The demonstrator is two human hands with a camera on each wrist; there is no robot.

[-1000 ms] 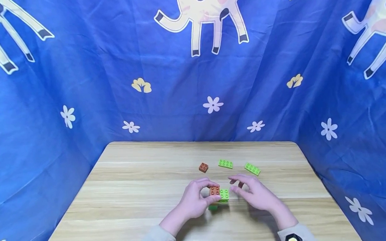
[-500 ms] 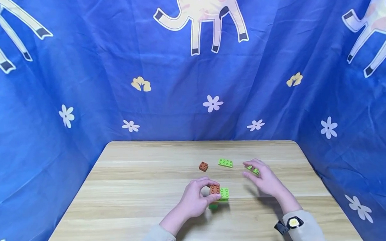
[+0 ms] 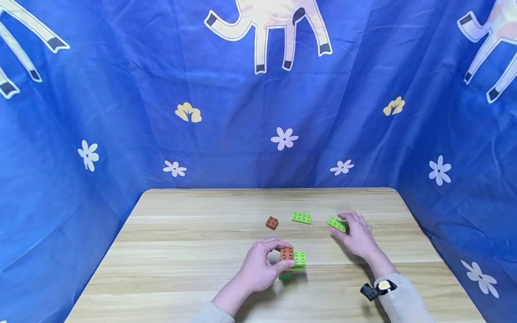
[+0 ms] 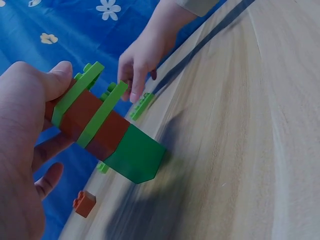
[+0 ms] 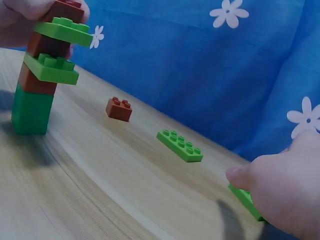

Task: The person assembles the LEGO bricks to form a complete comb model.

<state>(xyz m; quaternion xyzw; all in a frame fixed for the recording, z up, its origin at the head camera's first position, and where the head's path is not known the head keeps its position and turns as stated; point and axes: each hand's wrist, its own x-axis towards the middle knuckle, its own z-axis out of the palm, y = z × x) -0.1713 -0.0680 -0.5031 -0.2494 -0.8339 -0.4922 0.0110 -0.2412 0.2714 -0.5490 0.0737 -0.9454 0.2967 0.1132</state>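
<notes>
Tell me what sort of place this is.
Probably a small indoor play or filming corner, though the wider room is hidden: blue cloth with animal and flower prints hangs behind and beside a wood-grain table, and toy bricks lie on it.

Right hand (image 3: 358,236) gone from beside the brick stack (image 3: 287,253) to the rightmost light-green plate (image 3: 335,223), fingers drawn back toward the plate's right end, more of its studs uncovered, right sleeve (image 3: 403,299) and black wrist device (image 3: 385,286) farther forward.
</notes>
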